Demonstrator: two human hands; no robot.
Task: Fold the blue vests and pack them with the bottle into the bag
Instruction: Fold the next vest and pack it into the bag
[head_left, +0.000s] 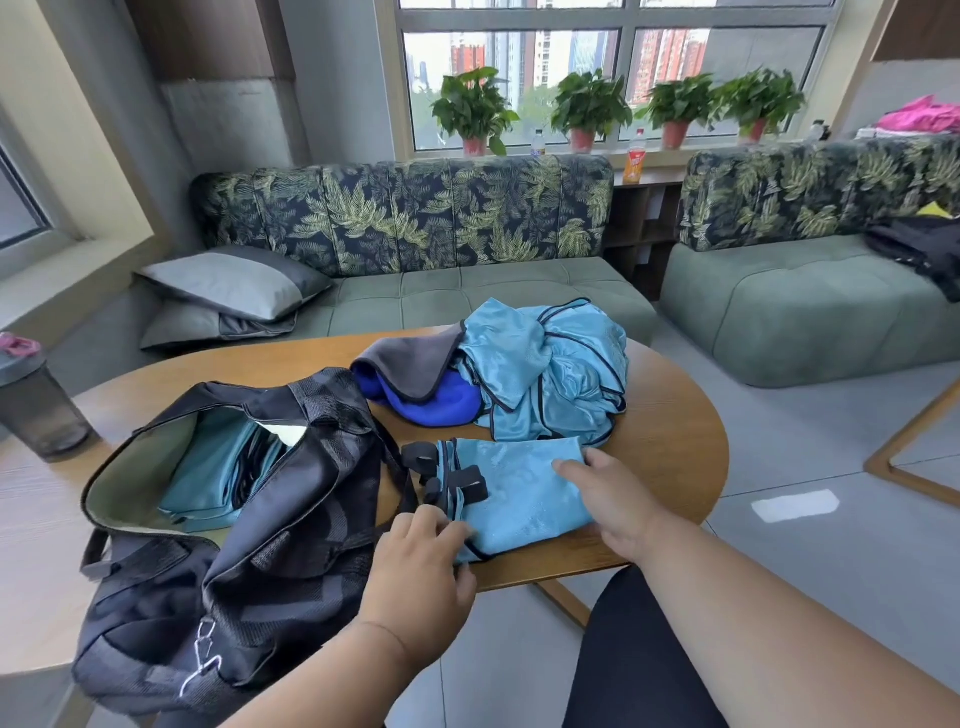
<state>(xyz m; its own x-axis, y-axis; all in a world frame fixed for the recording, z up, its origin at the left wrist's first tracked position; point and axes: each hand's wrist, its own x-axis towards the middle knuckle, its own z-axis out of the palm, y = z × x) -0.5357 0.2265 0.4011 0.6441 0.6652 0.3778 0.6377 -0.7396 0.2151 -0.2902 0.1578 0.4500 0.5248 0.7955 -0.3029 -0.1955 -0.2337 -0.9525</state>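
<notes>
1. A folded blue vest (524, 493) lies on the round wooden table (675, 431), just right of the open black bag (234, 519).
2. The left hand (421, 566) grips the vest's near left edge, fingers curled.
3. The right hand (613, 499) presses flat on it, fingers straight.
4. More folded vests (218, 467) sit inside the bag.
5. Unfolded vests (550, 369) are heaped behind.
6. A dark bottle (36, 400), seemingly pink-capped, stands at far left.
</notes>
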